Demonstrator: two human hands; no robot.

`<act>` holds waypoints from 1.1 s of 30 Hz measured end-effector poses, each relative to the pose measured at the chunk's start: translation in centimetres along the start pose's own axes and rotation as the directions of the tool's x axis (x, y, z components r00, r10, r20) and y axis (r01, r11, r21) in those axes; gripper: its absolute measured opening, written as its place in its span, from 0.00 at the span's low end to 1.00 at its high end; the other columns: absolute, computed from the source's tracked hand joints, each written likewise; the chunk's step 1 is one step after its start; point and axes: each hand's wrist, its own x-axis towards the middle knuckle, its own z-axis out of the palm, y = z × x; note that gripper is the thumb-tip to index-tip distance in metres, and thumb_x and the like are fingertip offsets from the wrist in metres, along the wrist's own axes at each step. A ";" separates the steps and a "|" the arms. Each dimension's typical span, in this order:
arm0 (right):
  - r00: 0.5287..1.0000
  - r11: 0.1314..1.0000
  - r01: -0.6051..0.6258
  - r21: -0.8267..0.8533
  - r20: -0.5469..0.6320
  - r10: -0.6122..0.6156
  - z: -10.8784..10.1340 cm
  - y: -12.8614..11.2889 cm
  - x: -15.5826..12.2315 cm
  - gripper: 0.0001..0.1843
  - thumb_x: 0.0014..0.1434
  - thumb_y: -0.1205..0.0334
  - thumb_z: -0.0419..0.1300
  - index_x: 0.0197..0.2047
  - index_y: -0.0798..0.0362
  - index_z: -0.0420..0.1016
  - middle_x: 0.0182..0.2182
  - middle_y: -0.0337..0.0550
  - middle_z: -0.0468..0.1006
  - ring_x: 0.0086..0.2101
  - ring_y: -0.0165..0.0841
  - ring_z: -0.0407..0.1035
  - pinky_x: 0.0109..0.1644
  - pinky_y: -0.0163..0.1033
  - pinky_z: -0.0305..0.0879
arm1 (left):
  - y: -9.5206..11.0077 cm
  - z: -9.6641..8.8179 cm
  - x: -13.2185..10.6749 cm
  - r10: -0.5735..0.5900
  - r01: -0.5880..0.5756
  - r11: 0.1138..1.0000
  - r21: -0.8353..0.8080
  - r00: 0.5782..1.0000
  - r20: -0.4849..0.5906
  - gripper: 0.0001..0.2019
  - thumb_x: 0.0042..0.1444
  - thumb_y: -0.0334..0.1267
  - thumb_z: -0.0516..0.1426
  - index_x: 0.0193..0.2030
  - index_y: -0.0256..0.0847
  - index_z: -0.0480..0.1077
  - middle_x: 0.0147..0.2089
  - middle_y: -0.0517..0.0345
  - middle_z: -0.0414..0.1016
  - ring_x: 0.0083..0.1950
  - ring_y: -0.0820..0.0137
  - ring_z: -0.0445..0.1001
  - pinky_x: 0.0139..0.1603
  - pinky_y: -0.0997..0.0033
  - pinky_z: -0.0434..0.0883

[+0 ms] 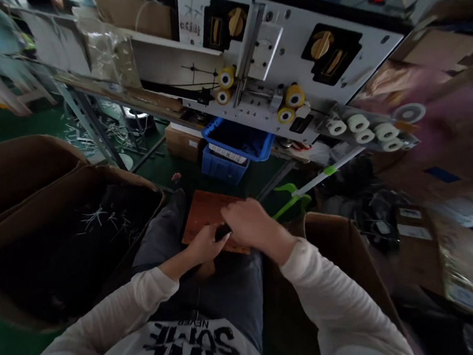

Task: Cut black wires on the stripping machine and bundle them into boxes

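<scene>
A reddish-brown wooden board [202, 210] lies across my lap, and both hands are over it. My left hand [204, 244] is closed, thumb and fingers pinching a small black object [222, 232] whose exact kind is too dark to tell. Right beside it, my right hand [246, 222] is curled shut with its knuckles up. Whatever its fingers hold is hidden beneath the hand. To my left stands a large open carton [50, 316] of dark items, with several thin white ties [95, 218] on top.
A machine [293, 53] with yellow rollers stands ahead on a bench. Under it are a blue basket [260, 152] and a blue crate [223, 167]. White rolls [357, 123] sit on a stand with green feet. Another open carton [329, 222] is at my right. People sit far left.
</scene>
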 end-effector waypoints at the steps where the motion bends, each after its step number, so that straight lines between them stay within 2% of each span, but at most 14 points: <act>1: 0.993 0.995 0.033 0.098 -0.113 -0.021 -0.3 1.1 -0.4 0.30 0.48 0.58 0.66 0.55 0.56 0.69 0.45 0.55 0.76 0.47 0.47 0.70 0.49 0.49 0.65 | 0.1 -0.6 0.0 -0.028 0.032 0.993 -0.115 0.999 0.031 0.08 0.54 0.38 0.54 0.35 0.35 0.68 0.25 0.57 0.70 0.26 0.72 0.68 0.28 0.73 0.62; 3: 0.969 0.926 0.098 0.365 -0.246 -0.005 0.0 2.8 -0.7 0.47 0.45 0.48 0.67 0.64 0.52 0.55 0.53 0.53 0.71 0.53 0.46 0.65 0.54 0.50 0.62 | 0.4 -2.0 -0.2 -0.069 0.121 0.925 -0.359 0.985 0.156 0.13 0.54 0.45 0.55 0.35 0.35 0.67 0.19 0.65 0.61 0.19 0.78 0.60 0.23 0.76 0.59; 4: 0.964 0.845 0.138 0.517 -0.264 0.004 0.6 3.2 -0.5 0.51 0.44 0.46 0.68 0.66 0.50 0.50 0.55 0.52 0.69 0.54 0.44 0.64 0.55 0.49 0.61 | 0.7 -2.6 -0.4 -0.071 0.167 0.873 -0.458 0.973 0.219 0.16 0.53 0.48 0.56 0.34 0.35 0.66 0.17 0.68 0.57 0.17 0.79 0.56 0.21 0.76 0.57; 5: 0.965 0.727 0.178 0.663 -0.262 0.002 1.4 3.2 0.0 0.52 0.43 0.46 0.68 0.66 0.50 0.48 0.56 0.52 0.67 0.54 0.42 0.65 0.55 0.47 0.62 | 1.0 -3.1 -0.6 -0.066 0.206 0.822 -0.531 0.961 0.270 0.17 0.51 0.50 0.58 0.33 0.35 0.65 0.16 0.69 0.54 0.16 0.80 0.54 0.20 0.77 0.56; 7: 0.968 0.402 0.247 0.882 -0.240 -0.068 3.6 2.2 1.4 0.53 0.43 0.48 0.69 0.66 0.50 0.47 0.56 0.53 0.67 0.51 0.39 0.67 0.53 0.45 0.64 | 1.4 -3.9 -1.0 -0.050 0.255 0.751 -0.610 0.942 0.332 0.19 0.48 0.51 0.60 0.30 0.35 0.63 0.15 0.70 0.53 0.16 0.82 0.52 0.19 0.77 0.55; 9: 0.949 0.079 0.283 0.956 -0.267 -0.169 5.5 0.4 3.2 0.51 0.44 0.50 0.69 0.65 0.52 0.49 0.54 0.54 0.69 0.48 0.37 0.70 0.50 0.43 0.66 | 1.7 -4.3 -1.3 -0.038 0.291 0.710 -0.641 0.925 0.377 0.18 0.47 0.50 0.61 0.30 0.35 0.64 0.15 0.70 0.54 0.16 0.82 0.51 0.19 0.77 0.55; 11: 0.917 -0.106 0.320 0.942 -0.335 -0.216 6.5 -1.3 4.7 0.37 0.49 0.50 0.66 0.59 0.54 0.61 0.49 0.53 0.73 0.45 0.35 0.71 0.48 0.42 0.67 | 1.9 -4.6 -1.4 -0.041 0.337 0.666 -0.666 0.907 0.418 0.17 0.47 0.47 0.62 0.31 0.34 0.66 0.15 0.70 0.53 0.15 0.82 0.51 0.18 0.78 0.55; 14: 0.907 -0.144 0.355 0.924 -0.378 -0.184 6.4 -2.7 5.7 0.19 0.57 0.50 0.58 0.43 0.58 0.75 0.41 0.50 0.78 0.39 0.32 0.72 0.45 0.38 0.67 | 1.9 -4.9 -1.6 -0.064 0.401 0.581 -0.709 0.890 0.451 0.16 0.46 0.45 0.62 0.31 0.33 0.66 0.15 0.71 0.51 0.15 0.83 0.50 0.17 0.78 0.53; 19: 0.943 -0.075 0.298 0.952 -0.305 -0.136 5.2 -3.3 5.8 0.19 0.58 0.49 0.56 0.38 0.58 0.76 0.36 0.48 0.80 0.36 0.32 0.72 0.38 0.35 0.68 | 1.7 -5.2 -1.7 -0.062 0.374 0.536 -0.757 0.911 0.407 0.16 0.46 0.44 0.63 0.32 0.32 0.67 0.16 0.70 0.53 0.15 0.83 0.51 0.17 0.77 0.55; 21: 0.950 -0.056 0.285 0.957 -0.289 -0.115 4.8 -3.5 5.8 0.20 0.57 0.48 0.57 0.36 0.58 0.76 0.34 0.47 0.80 0.34 0.32 0.73 0.36 0.35 0.69 | 1.3 -5.6 -1.8 -0.043 0.340 0.576 -0.744 0.921 0.387 0.16 0.46 0.44 0.63 0.33 0.32 0.67 0.17 0.67 0.59 0.16 0.80 0.57 0.20 0.75 0.60; 24: 0.941 -0.110 0.325 0.939 -0.333 -0.055 3.9 -3.8 5.6 0.19 0.57 0.47 0.57 0.33 0.57 0.74 0.31 0.46 0.79 0.34 0.33 0.73 0.39 0.39 0.69 | 0.0 -6.9 -2.8 -0.024 0.311 0.729 -0.610 0.902 0.432 0.16 0.46 0.44 0.63 0.36 0.33 0.68 0.22 0.59 0.68 0.23 0.74 0.67 0.27 0.72 0.64; 27: 0.911 -0.169 0.412 0.895 -0.411 0.045 2.7 -3.8 5.6 0.17 0.57 0.49 0.58 0.30 0.56 0.72 0.31 0.46 0.79 0.32 0.34 0.73 0.39 0.42 0.69 | -2.1 -8.8 -5.0 -0.139 0.350 0.853 -0.387 0.867 0.478 0.15 0.42 0.42 0.66 0.33 0.35 0.71 0.25 0.59 0.70 0.26 0.74 0.67 0.28 0.74 0.63; 30: 0.897 -0.251 0.442 0.861 -0.427 0.114 1.6 -4.0 6.8 0.15 0.56 0.52 0.60 0.26 0.54 0.68 0.30 0.45 0.79 0.30 0.34 0.73 0.37 0.43 0.69 | -4.0 -10.1 -7.5 -0.277 0.453 0.806 -0.381 0.857 0.434 0.13 0.42 0.40 0.66 0.33 0.37 0.73 0.30 0.60 0.71 0.31 0.72 0.68 0.32 0.72 0.67; 33: 0.947 -0.325 0.321 0.890 -0.304 0.101 1.1 -5.3 9.9 0.18 0.52 0.50 0.63 0.24 0.55 0.64 0.28 0.45 0.78 0.28 0.36 0.74 0.34 0.43 0.69 | -4.5 -10.3 -9.1 -0.321 0.464 0.743 -0.483 0.879 0.352 0.14 0.55 0.42 0.58 0.46 0.38 0.69 0.43 0.54 0.72 0.41 0.68 0.72 0.41 0.64 0.72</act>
